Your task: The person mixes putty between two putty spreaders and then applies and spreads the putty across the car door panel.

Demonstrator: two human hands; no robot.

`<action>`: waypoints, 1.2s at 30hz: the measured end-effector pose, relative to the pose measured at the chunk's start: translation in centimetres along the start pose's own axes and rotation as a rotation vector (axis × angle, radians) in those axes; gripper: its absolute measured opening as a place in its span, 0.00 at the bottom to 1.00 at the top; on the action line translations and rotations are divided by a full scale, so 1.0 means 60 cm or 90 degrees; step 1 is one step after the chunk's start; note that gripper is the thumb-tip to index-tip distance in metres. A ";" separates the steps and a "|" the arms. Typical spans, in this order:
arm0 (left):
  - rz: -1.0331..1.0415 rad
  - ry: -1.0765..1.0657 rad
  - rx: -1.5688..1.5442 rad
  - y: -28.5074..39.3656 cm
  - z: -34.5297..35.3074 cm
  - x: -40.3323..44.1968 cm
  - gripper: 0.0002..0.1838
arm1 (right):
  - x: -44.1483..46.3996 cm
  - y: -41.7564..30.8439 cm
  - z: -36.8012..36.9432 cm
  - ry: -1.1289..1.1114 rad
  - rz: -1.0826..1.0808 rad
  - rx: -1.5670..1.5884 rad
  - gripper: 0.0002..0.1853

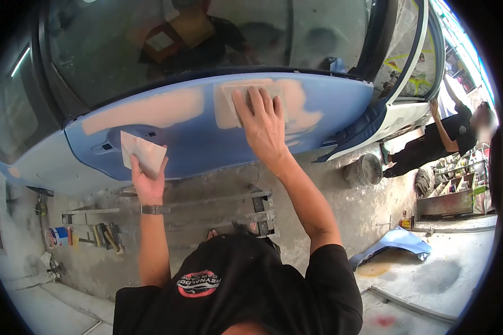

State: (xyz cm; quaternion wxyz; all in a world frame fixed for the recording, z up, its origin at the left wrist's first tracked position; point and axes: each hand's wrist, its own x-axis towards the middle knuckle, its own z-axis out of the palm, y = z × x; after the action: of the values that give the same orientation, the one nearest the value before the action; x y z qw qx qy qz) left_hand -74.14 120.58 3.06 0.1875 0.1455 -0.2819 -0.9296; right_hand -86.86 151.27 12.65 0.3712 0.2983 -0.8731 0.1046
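My right hand (265, 125) presses flat on a greyish sheet of sandpaper (228, 96) against the upper part of a blue car door (179, 148). Its fingers are slightly spread over the sheet; whether a block lies under them is hidden. Held up in front of the door handle recess, a pale folded sheet of sandpaper (143, 149) is pinched in my left hand (147, 184). Pinkish filler patches (151, 111) cover parts of the door, one of them around my right hand.
A dark car window (207, 42) lies above the door. Below it stands a low metal frame (207, 212). To the right are a bucket (366, 170), another person (447, 131) by the car, a blue fender (394, 248) on the floor and a shelf rack (458, 184).
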 end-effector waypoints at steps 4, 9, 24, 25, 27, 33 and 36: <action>0.006 -0.001 -0.001 0.000 0.003 -0.002 0.35 | 0.018 0.008 0.012 0.000 -0.006 -0.004 0.30; -0.003 -0.005 -0.012 -0.001 -0.008 0.001 0.35 | 0.022 0.010 0.013 -0.005 -0.020 -0.011 0.30; -0.035 -0.028 -0.053 0.003 -0.010 -0.003 0.32 | -0.082 -0.014 0.066 -0.071 -0.067 -0.025 0.36; -0.038 -0.033 -0.053 0.004 -0.010 -0.004 0.32 | -0.096 -0.020 0.075 -0.065 -0.066 -0.030 0.36; -0.030 -0.014 -0.045 0.002 -0.006 -0.004 0.35 | -0.125 -0.027 0.096 -0.052 -0.066 -0.044 0.36; -0.024 0.003 -0.041 0.004 0.002 -0.005 0.37 | -0.195 -0.050 0.127 -0.077 -0.023 -0.022 0.35; -0.029 -0.017 -0.047 0.002 -0.003 -0.002 0.37 | -0.191 -0.052 0.088 -0.112 0.051 0.070 0.32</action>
State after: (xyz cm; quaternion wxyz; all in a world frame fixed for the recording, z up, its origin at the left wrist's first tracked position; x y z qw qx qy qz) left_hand -73.98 120.48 3.00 0.1678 0.1326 -0.2465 -0.9452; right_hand -81.83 151.75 0.68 0.2716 0.2909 -0.9066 0.1403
